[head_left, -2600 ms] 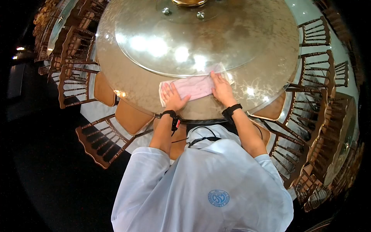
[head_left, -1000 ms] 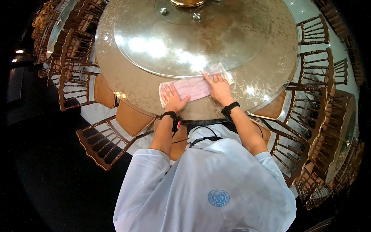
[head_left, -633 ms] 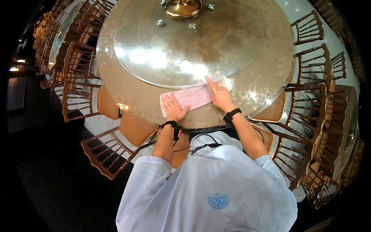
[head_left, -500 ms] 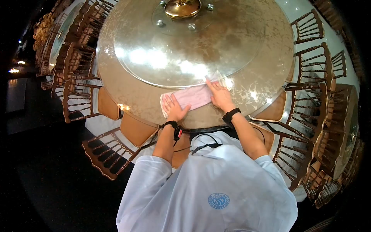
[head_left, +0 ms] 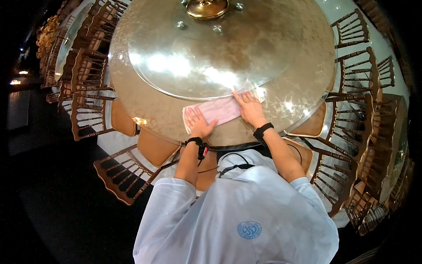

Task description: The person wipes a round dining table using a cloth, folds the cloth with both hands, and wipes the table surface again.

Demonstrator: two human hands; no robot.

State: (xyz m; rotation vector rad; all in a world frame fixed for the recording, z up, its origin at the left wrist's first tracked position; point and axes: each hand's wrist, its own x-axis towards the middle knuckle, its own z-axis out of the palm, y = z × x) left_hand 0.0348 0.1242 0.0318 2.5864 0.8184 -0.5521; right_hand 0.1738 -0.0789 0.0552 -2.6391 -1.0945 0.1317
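Note:
A folded pink cloth (head_left: 221, 109) lies on the round marbled table (head_left: 167, 115), close to its near edge. Flat on the cloth's left end rests my left hand (head_left: 200, 124), fingers spread. My right hand (head_left: 252, 111) presses on the right end with its fingers stretched out, the fingertips beside the rim of the glass turntable (head_left: 176, 94). Part of the cloth is hidden under both hands. A pale corner of it reaches past the right fingers, over or against the glass rim; I cannot tell which.
A gold-coloured base (head_left: 206, 9) stands on the turntable at the far side. Wooden chairs with tan seats ring the table, including one chair (head_left: 158, 147) near left and another chair (head_left: 310, 123) at right. A further glass-topped table (head_left: 72, 39) is at the far left.

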